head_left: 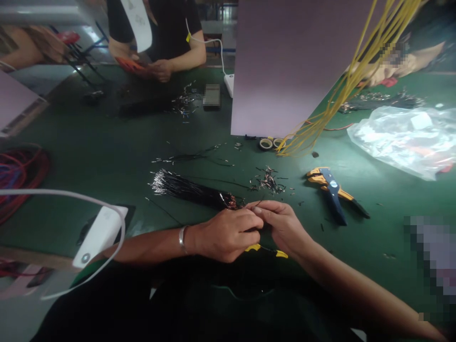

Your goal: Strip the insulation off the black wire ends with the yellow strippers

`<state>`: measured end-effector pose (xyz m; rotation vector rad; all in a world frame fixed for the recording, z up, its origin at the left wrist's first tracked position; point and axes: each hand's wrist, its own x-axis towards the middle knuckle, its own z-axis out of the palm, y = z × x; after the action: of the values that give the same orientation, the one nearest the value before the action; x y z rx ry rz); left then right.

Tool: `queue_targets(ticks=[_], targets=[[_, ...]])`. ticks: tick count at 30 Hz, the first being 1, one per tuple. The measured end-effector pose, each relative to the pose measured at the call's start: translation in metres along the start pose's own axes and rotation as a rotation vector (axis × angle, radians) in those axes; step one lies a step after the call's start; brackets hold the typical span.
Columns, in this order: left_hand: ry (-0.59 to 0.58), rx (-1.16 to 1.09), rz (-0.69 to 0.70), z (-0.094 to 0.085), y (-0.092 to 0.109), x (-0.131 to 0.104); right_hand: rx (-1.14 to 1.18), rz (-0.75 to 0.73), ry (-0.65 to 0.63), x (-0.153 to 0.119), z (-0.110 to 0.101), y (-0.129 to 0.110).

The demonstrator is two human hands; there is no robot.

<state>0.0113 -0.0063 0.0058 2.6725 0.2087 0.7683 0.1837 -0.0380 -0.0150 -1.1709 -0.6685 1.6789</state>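
Observation:
My left hand (pixel 228 235) and my right hand (pixel 287 223) meet at the near edge of the bench, fingertips pinched close together. A thin dark wire (pixel 259 203) shows at the fingers of both; most of it is hidden. Just beyond lies a thick bundle of black wires (pixel 192 188), with silvery tips at its left end and coppery ends beside my left hand. Under the hands, a tool with yellow parts (pixel 281 254) is partly covered. Blue and orange wire strippers (pixel 333 187) rest to the right of my right hand.
Wire scraps (pixel 270 180) and loose black wires (pixel 192 156) lie on the green bench. Tape rolls (pixel 265 144), yellow wires (pixel 331 114) and a plastic bag (pixel 406 137) are farther back. A white device (pixel 99 235) with a cable stands left. Co-workers' hands (pixel 160 70) work opposite.

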Motion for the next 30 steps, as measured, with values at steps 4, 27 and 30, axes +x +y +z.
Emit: queue_targets(ticks=[4,27,30], targets=[[0.045,0.088,0.003,-0.001,0.004,-0.002,0.013,-0.011,0.005,0.003,-0.004,-0.005],[0.078,-0.007,-0.351,-0.015,-0.006,0.005,0.1,0.132,-0.218,0.001,-0.01,-0.02],[0.235,-0.005,-0.441,-0.02,-0.017,0.006,0.062,0.218,-0.248,-0.001,-0.007,-0.014]])
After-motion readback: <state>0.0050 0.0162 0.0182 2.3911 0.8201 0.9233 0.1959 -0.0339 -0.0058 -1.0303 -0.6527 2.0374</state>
